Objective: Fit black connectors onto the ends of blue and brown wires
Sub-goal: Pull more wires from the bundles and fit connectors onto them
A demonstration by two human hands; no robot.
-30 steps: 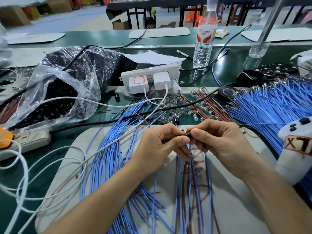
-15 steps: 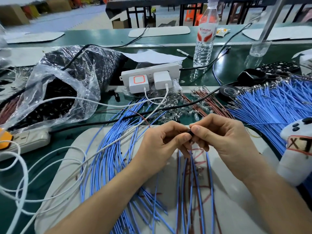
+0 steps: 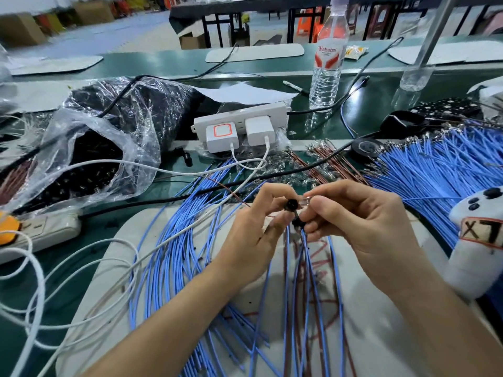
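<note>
My left hand point(image 3: 255, 235) pinches a small black connector point(image 3: 292, 204) between thumb and fingers, above a white mat point(image 3: 381, 322). My right hand point(image 3: 364, 227) pinches the metal-tipped ends of a bunch of wires point(image 3: 306, 200) just to the right of the connector. Blue wires point(image 3: 307, 281) and brown wires point(image 3: 285, 257) hang from my hands down over the mat. A second black connector point(image 3: 296, 222) shows below, between my hands. Loose blue wires point(image 3: 174, 254) lie fanned over the mat's left part.
A clear plastic bag point(image 3: 89, 164) of black connectors lies at left. A white power strip point(image 3: 239, 123) with chargers stands behind the mat, a water bottle point(image 3: 328, 63) further back. A big pile of blue wires point(image 3: 441, 164) lies at right, beside brown wires point(image 3: 326, 161) and a white controller point(image 3: 476, 240).
My hands have drawn slightly apart. The black connector, earlier hidden between my fingertips, now shows in my left hand, and the metal wire tips show at my right fingertips.
</note>
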